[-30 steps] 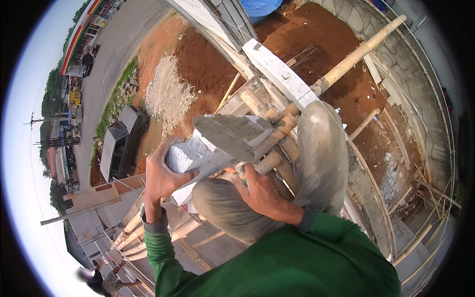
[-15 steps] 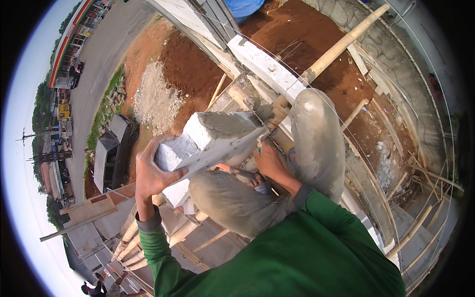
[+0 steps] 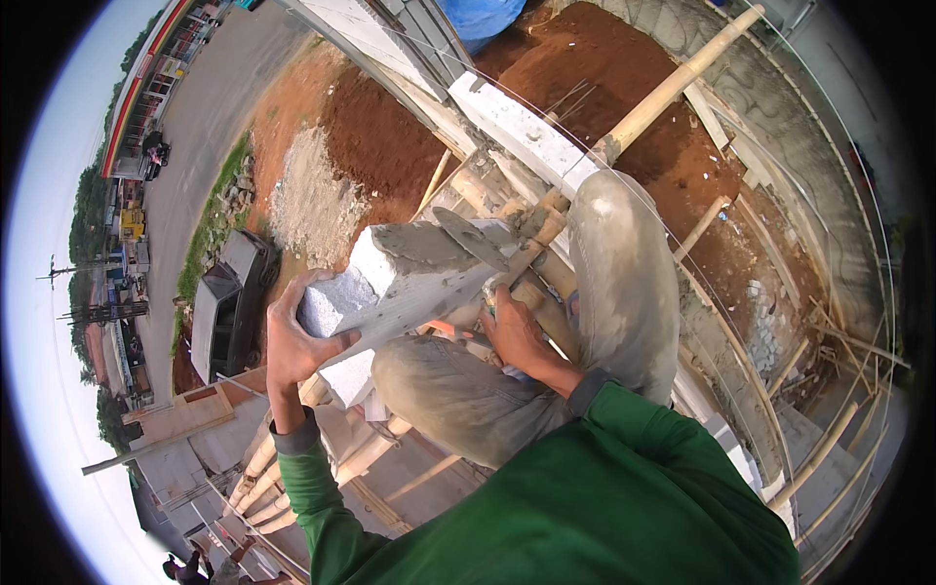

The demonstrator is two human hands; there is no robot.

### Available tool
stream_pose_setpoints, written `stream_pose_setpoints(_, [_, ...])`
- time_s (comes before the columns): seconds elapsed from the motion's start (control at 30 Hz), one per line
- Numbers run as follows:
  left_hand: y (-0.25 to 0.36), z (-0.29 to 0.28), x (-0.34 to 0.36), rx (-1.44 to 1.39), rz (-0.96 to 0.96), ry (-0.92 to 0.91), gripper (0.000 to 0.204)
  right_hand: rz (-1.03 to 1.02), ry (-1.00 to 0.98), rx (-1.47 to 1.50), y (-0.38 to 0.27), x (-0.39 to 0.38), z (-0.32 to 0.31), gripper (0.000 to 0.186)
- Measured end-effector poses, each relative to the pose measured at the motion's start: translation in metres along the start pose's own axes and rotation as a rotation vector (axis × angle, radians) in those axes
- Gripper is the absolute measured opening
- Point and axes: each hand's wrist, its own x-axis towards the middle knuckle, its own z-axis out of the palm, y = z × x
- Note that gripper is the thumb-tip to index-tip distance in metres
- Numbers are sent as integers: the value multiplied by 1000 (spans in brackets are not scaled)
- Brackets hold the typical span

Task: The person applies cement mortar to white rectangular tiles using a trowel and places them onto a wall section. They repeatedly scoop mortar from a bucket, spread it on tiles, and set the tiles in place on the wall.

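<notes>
My left hand (image 3: pixel 297 336) grips the near left end of a white lightweight concrete block (image 3: pixel 419 297), thumb in front and fingers spread round its rough, broken end. The block is tilted above my bent left knee. Grey mortar (image 3: pixel 414 244) covers part of its upper face. My right hand (image 3: pixel 522 336) is closed round the handle of a trowel (image 3: pixel 470 239), whose grey blade lies over the mortar at the block's right part. Whether the blade presses on it I cannot tell. Below the right hand, an orange-handled tool (image 3: pixel 448 329) shows in part.
A wall of white blocks (image 3: pixel 531 136) runs away ahead, with a thin string line beside it. Bamboo poles (image 3: pixel 682 83) cross around me. Far below are red soil (image 3: pixel 385 127), a parked dark vehicle (image 3: pixel 229 302) and a road. Another person (image 3: pixel 195 565) shows at the lower left.
My right hand has moved a little left, and the trowel blade has come into plain view over the block's top. The left hand keeps its grip on the block, which has barely shifted.
</notes>
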Motion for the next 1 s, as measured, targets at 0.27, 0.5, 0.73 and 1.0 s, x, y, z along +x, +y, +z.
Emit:
stream_pose_setpoints(0.27, [-15, -3, -8, 29, 55, 34, 77, 15, 139, -145, 12, 2, -18, 49])
stream_pose_setpoints(0.5, [-12, 1, -9, 52, -21, 83, 76, -96, -37, -211, -51, -19, -15, 36])
stream_pose_setpoints(0.73, [-16, -4, 1, 39, -4, 101, 75, -428, 33, -7, -114, -13, -23, 33])
stream_pose_setpoints(1.0, [-13, -2, -4, -21, -71, 100, 75, -156, 163, 119, -66, 3, -41, 32])
